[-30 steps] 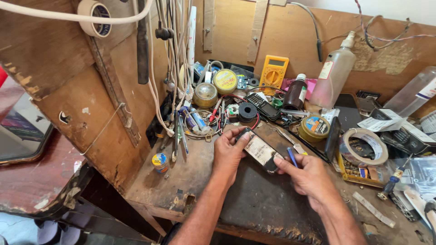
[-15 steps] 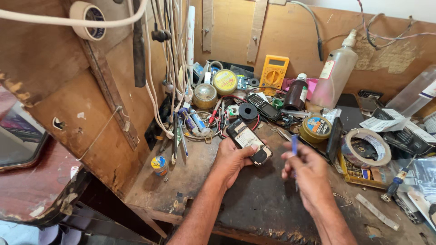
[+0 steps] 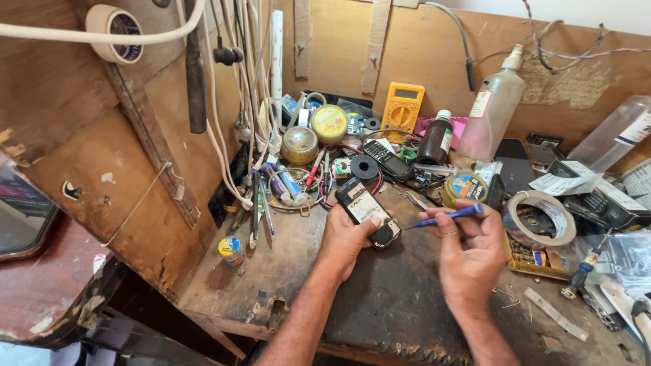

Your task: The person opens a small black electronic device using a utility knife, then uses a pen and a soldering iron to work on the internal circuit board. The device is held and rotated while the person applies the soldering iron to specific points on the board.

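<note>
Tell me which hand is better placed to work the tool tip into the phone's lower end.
Right, most likely. The right hand already grips the blue-handled tool, its tip pointing at the lower end of the phone. The left hand is occupied, cradling the phone from below above the bench.

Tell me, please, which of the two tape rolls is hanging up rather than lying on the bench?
The white tape roll at the upper left, threaded on a white cable; the wider cream roll lies flat by the right hand.
</note>
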Demonstrator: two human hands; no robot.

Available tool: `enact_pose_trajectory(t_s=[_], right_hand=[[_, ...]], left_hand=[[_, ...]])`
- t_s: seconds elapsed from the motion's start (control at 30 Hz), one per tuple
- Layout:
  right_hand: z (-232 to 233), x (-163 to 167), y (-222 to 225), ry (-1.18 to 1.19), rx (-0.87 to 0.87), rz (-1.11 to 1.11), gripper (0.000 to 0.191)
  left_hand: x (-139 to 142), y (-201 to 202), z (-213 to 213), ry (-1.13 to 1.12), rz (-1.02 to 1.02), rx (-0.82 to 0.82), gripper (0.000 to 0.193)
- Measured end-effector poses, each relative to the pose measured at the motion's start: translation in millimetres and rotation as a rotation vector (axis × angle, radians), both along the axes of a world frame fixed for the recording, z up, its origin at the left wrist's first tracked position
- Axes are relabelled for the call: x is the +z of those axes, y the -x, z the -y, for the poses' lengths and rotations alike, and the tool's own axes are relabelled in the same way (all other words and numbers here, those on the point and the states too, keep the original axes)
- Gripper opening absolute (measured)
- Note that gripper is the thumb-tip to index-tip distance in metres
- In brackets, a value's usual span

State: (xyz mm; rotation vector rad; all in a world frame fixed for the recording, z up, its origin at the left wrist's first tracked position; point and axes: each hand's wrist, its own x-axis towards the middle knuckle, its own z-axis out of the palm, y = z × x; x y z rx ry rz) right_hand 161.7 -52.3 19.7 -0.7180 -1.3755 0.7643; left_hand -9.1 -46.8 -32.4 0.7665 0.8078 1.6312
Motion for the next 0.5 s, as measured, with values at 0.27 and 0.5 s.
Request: enact_pose_trajectory(t_s=[0.27, 0.5], right_hand=[[1.2, -0.2, 11.5, -0.187, -0.003, 0.114, 0.043], [5.2, -2.0, 10.3, -0.195, -0.039, 0.158, 0.042]], left_hand=[[-0.4, 1.2, 2.6, -0.014, -0.023, 0.003, 0.031], [0.4, 1.3, 2.9, -0.03, -0.03, 0.001, 0.032]])
